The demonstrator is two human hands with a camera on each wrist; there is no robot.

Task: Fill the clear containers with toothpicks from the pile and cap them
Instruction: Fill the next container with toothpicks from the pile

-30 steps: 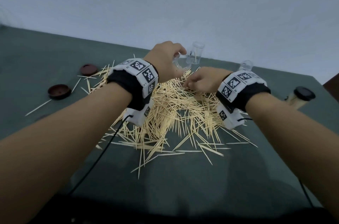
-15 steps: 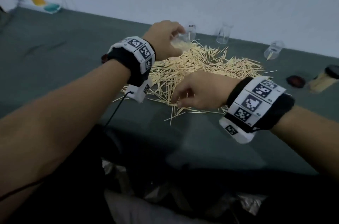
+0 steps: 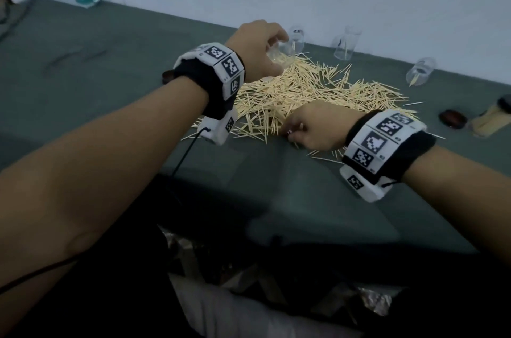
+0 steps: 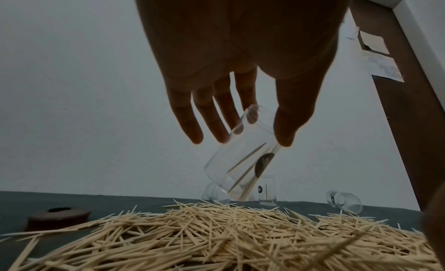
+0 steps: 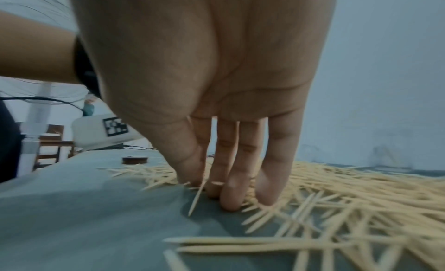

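My left hand (image 3: 258,50) holds a clear container (image 4: 243,157) above the far side of the toothpick pile (image 3: 301,94), thumb on one side and fingers on the other near its open end. It is tilted, closed base downward, with a few toothpicks inside. My right hand (image 3: 315,127) is down at the near edge of the pile, fingertips (image 5: 231,195) pressed to the green table (image 3: 110,83); thumb and forefinger pinch a toothpick (image 5: 197,197) that slants down to the cloth.

Beyond the pile, near the wall, an upright container (image 3: 345,43) stands with a stick or two in it. Another (image 3: 297,37) shows just behind my left hand; I cannot tell how it lies from the head view. A third (image 3: 420,70) lies on its side off to the right. A dark brown cap (image 4: 57,217) sits left of the pile beside my left wrist, and another cap (image 3: 452,119) sits on the right, next to a filled, capped container (image 3: 492,120) lying on its side.
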